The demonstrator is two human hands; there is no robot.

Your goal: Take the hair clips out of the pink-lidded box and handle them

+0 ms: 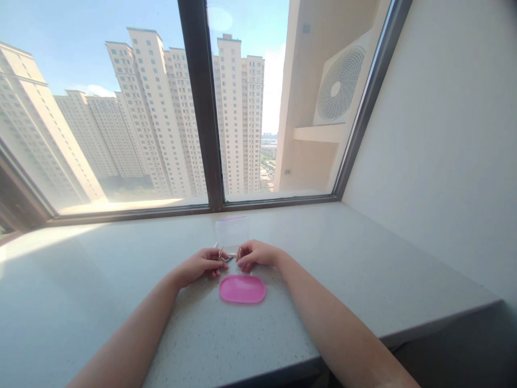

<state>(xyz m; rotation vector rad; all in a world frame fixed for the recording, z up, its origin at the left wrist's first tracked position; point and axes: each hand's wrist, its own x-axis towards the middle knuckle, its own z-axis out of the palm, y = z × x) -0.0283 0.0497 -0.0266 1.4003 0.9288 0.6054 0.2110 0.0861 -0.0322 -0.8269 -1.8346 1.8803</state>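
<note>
Head view looks down on a speckled stone table (pixel 121 258) below a window (pixel 201 97). Two small metal loops (pixel 221 253) stand close together between the hands, their long axes near vertical, too small to show their exact form. The left hand (pixel 200 267) and right hand (pixel 257 254) each seem to pinch one between curled fingers (pixel 212 258), fingertips pointing toward each other. A pink oval plastic lid (pixel 242 289) lies flat just nearer the person, and a clear plastic box (pixel 231 230) with pink edging sits just beyond the hands.
</note>
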